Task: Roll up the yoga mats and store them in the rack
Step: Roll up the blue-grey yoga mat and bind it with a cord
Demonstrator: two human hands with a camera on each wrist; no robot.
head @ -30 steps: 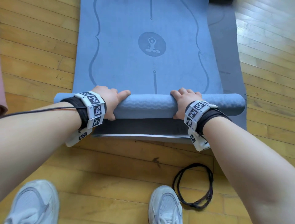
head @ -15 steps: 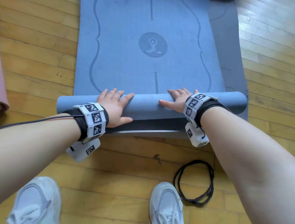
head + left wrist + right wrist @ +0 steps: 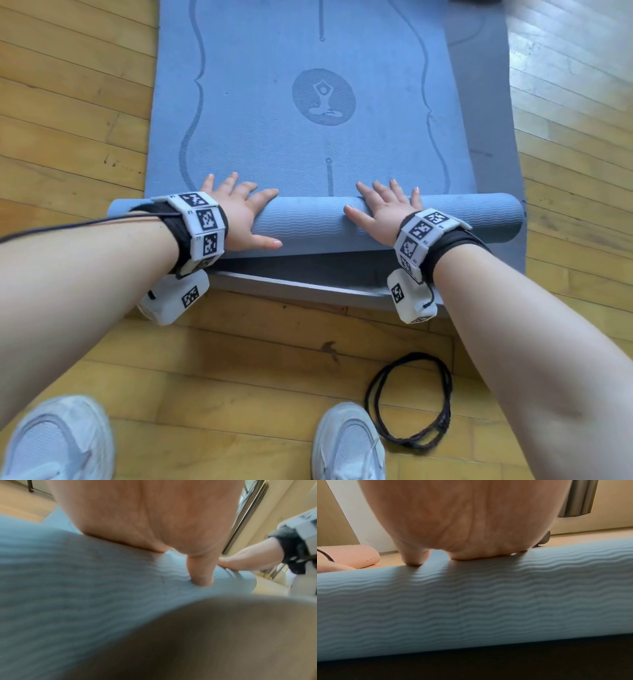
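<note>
Both palms flat, fingers spread: left hand (image 3: 239,219) and right hand (image 3: 383,212) press the half-rolled blue mat (image 3: 308,226) lying on a grey mat (image 3: 486,137). Black cord loop (image 3: 411,401) beside right shoe (image 3: 346,445).

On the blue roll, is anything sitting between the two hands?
No. In the head view the stretch of the blue roll between the left hand and the right hand is bare ribbed mat.

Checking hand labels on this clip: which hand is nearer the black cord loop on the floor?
Right. The right hand presses the rolled blue mat with the black cord loop on the floor below its forearm; the left hand presses the roll farther left.
</note>
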